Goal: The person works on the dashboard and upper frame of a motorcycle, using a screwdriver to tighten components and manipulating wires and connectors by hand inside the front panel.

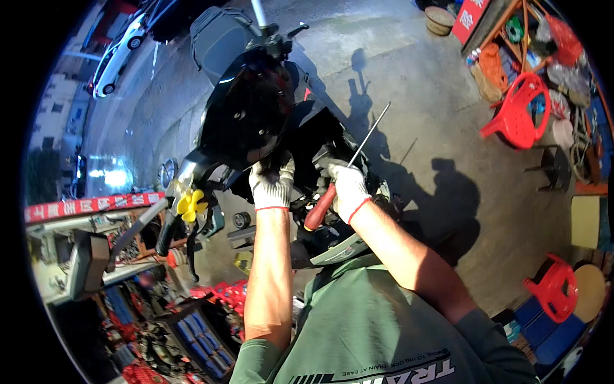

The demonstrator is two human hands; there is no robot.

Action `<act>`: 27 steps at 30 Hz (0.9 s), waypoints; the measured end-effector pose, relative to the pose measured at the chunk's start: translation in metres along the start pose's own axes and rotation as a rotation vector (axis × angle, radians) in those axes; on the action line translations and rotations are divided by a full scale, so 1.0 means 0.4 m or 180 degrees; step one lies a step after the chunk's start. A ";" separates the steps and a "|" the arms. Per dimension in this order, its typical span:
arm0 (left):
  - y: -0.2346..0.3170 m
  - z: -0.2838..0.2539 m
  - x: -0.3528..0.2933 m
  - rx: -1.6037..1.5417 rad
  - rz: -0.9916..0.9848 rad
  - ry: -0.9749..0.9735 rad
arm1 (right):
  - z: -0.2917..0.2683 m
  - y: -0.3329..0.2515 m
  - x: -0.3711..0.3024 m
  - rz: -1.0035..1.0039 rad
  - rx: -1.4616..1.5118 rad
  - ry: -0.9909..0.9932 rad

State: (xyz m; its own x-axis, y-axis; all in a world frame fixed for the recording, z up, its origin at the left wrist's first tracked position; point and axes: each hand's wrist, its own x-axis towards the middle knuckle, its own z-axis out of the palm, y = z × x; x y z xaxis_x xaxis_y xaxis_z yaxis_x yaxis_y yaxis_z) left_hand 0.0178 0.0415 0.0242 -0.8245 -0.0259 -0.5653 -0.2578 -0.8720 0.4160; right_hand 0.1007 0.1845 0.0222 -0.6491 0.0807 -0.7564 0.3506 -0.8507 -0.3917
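Note:
A dark motor scooter (243,109) stands in front of me, its inner bodywork dark and in shadow. My left hand (272,185), in a white knitted glove with a red cuff, reaches in at the lower edge of the black panel. Its fingers are curled; what they grip is lost in the dark. A screwdriver (321,207) with a red handle and a long thin metal shaft is held by my gloved right hand (349,187). The shaft points up and away to the right, and the handle slants down toward me. Black parts surround both hands.
A yellow pinwheel-like piece (191,205) sits by the handlebar at left, near a mirror (87,265). Shelves with blue boxes (203,339) and clutter stand lower left. Red plastic chairs (523,112) and piled goods line the right side. A white car (120,56) is far left.

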 end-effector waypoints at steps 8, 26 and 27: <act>-0.015 0.037 -0.007 0.0459 0.0092 -0.0131 | -0.065 -0.083 -0.070 0.0235 0.0819 -0.0598; -0.012 0.025 -0.013 0.1133 -0.0036 -0.0174 | -0.552 -0.159 -0.001 -0.0594 0.2187 -0.0030; -0.013 0.025 -0.014 0.1236 -0.0005 -0.0167 | -0.560 -0.138 0.009 -0.0480 0.2378 0.0073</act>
State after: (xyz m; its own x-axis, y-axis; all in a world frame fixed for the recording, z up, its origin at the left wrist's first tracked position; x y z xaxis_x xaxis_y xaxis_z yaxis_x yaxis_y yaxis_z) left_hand 0.0188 0.0511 0.0323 -0.8460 0.0090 -0.5331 -0.4223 -0.6219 0.6595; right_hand 0.2301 0.3483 -0.0763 -0.6367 0.2279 -0.7367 -0.2961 -0.9543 -0.0393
